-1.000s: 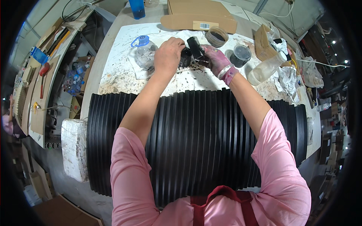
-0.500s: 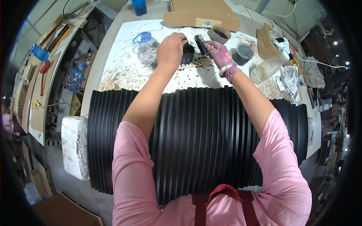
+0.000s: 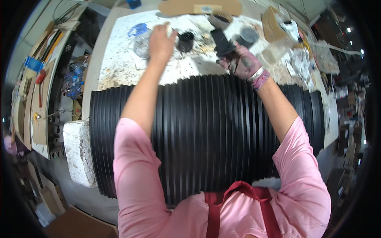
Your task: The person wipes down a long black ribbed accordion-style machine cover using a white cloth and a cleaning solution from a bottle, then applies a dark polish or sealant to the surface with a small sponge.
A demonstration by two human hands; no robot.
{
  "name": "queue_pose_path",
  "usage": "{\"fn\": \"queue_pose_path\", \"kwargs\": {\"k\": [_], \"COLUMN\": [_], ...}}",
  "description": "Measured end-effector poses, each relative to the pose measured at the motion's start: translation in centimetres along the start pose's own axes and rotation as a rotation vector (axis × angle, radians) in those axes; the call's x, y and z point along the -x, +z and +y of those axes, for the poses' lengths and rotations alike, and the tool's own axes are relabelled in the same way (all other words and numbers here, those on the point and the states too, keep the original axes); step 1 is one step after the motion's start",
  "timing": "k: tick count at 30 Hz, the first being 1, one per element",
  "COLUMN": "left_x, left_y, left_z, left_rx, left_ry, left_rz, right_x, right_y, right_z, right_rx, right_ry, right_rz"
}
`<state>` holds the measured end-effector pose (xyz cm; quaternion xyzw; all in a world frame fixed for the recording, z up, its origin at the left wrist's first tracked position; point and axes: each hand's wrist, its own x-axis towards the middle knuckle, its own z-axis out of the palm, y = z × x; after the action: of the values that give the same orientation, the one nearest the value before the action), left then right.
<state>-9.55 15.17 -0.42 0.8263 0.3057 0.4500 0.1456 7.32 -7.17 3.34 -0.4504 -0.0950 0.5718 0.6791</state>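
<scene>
My bare left hand [image 3: 160, 43] is raised over the white sheet, blurred, between a clear bottle with a blue cap [image 3: 139, 43] and a small black-coated jar [image 3: 185, 42]. Its thumb and fingers pinch a small pale thing I cannot make out. My right hand [image 3: 247, 63], in a stained pink-purple glove with a pale band at the wrist, grips a flat black block-like tool [image 3: 220, 39], its kind unclear. That hand hovers just above the far edge of a row of black ribbed strips [image 3: 198, 119], lying side by side in front of me.
Beyond stand an open tub of dark contents [image 3: 220, 19], a grey-lidded jar [image 3: 249, 35] and a translucent bottle [image 3: 276, 50]. A cardboard box [image 3: 274, 23] and crumpled wrapping [image 3: 297, 63] lie to the right. A white block [image 3: 79, 154] sits by the strips' left end.
My left hand has moved left, away from the black jar. My right hand has come nearer with the black tool and turned. The view has shifted slightly.
</scene>
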Motion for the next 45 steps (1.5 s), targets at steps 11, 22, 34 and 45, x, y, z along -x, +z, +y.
{"fn": "queue_pose_path", "kwargs": {"k": [11, 22, 34, 45], "left_x": [5.2, 10.7, 13.2, 14.4], "left_y": [-9.6, 0.4, 4.4, -5.7], "left_z": [3.9, 16.8, 17.8, 16.7], "left_rx": [0.019, 0.176, -0.209, 0.036], "left_ry": [0.11, 0.147, 0.183, 0.264], "left_rz": [-0.433, -0.397, -0.58, -0.404], "right_x": [13.0, 18.9, 19.5, 19.9], "right_y": [-12.2, -11.3, -12.9, -12.9], "right_z": [-0.4, 7.1, 8.8, 8.4], "right_rx": [-0.143, -0.306, -0.495, -0.407], "right_ry": [-0.259, -0.298, -0.221, -0.174], "right_rz": [-0.047, -0.08, -0.128, -0.237]}}
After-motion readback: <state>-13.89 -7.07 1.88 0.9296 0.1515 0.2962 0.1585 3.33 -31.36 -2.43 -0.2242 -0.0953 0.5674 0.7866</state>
